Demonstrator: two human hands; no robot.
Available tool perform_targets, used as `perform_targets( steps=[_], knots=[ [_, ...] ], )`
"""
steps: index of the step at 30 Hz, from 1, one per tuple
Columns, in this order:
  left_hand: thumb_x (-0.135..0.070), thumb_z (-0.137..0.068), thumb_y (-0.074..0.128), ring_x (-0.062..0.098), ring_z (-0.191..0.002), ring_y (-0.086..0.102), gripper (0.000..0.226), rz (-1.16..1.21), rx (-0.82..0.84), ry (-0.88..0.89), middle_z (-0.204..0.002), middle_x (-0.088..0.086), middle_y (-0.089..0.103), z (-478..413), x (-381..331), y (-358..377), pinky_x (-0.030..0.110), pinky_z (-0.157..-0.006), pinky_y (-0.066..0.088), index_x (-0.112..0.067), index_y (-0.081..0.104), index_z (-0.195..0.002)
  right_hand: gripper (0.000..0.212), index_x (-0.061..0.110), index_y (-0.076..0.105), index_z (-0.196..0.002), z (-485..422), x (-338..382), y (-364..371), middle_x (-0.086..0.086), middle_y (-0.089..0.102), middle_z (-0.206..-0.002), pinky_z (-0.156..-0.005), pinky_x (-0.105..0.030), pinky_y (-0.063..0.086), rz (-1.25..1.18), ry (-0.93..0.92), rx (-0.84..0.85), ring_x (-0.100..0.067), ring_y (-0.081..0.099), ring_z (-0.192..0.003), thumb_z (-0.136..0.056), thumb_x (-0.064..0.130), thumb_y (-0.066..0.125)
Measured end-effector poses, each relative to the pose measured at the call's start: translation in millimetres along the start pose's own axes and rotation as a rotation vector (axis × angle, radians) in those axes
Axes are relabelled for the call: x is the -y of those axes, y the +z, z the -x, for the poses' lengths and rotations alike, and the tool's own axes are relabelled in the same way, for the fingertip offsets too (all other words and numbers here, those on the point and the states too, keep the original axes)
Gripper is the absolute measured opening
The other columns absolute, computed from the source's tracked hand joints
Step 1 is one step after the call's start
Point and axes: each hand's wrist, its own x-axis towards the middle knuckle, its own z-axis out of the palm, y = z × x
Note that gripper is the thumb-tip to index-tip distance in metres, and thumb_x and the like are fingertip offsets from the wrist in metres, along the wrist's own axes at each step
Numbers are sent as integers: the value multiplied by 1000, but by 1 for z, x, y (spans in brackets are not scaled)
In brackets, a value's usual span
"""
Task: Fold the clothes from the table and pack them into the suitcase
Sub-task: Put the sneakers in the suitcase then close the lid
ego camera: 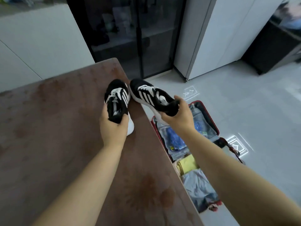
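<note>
I hold a pair of black sneakers with white stripes, one in each hand. My left hand [114,129] grips the heel of the left sneaker [117,97] above the brown table [48,128], near its right edge. My right hand [176,116] grips the heel of the right sneaker [151,93], lifted past the table edge and over the open red suitcase [215,128] on the floor. In the suitcase lie blue items under a clear cover [174,141], a folded yellow garment [187,165] and a folded pale blue garment [200,188].
A dark glass-door cabinet [130,38] stands behind the table's far corner, with white cabinets [219,38] to its right. A black unit [268,51] sits at the far right. Pale tiled floor [244,103] spreads around the suitcase.
</note>
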Motion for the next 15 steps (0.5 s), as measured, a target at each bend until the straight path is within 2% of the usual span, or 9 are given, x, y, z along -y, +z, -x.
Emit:
perform_targets(
  steps=[4,7,10,12,13,15],
  knots=[
    [-26,-71,57,14,-117,54,71,124,147,-58,-128,2,58,71,-36,29,27,-96,44,-14,43,-139,64,18,50,-127,29,-47,-100,3,56,-116,-84,-18,38,66,43,-34,-11,53,-104,-69,21,77],
    [-27,-67,54,10,-96,61,57,153,292,-62,-107,0,66,127,-58,69,13,-75,44,-14,55,-122,59,18,51,-126,43,-85,-179,0,57,-118,-83,-20,36,191,66,-34,-16,54,-105,-72,17,75],
    [-20,-70,55,-7,-69,54,36,187,393,-116,-84,-5,63,199,-78,126,1,-55,36,-10,59,-104,63,18,49,-129,52,-136,-258,-2,56,-123,-84,-22,35,305,104,16,-21,53,-113,-71,17,75],
    [-9,-79,58,-7,-67,54,20,188,391,-216,-79,-11,59,233,-76,156,1,-53,37,-17,59,-97,61,18,52,-125,54,-167,-289,-2,57,-120,-84,-23,36,363,132,73,-23,53,-111,-69,17,75],
    [-6,-81,58,-4,-71,55,21,180,383,-285,-81,-11,59,254,-70,178,3,-55,39,-21,59,-96,56,19,54,-120,54,-189,-308,-2,58,-115,-83,-25,38,391,148,109,-24,54,-107,-68,18,75],
    [-7,-82,59,12,-82,55,28,143,355,-433,-92,-3,60,294,-56,217,16,-69,41,-18,59,-107,44,22,57,-105,56,-232,-336,2,58,-100,-76,-26,40,451,166,199,-24,56,-96,-64,24,73]
  ],
)
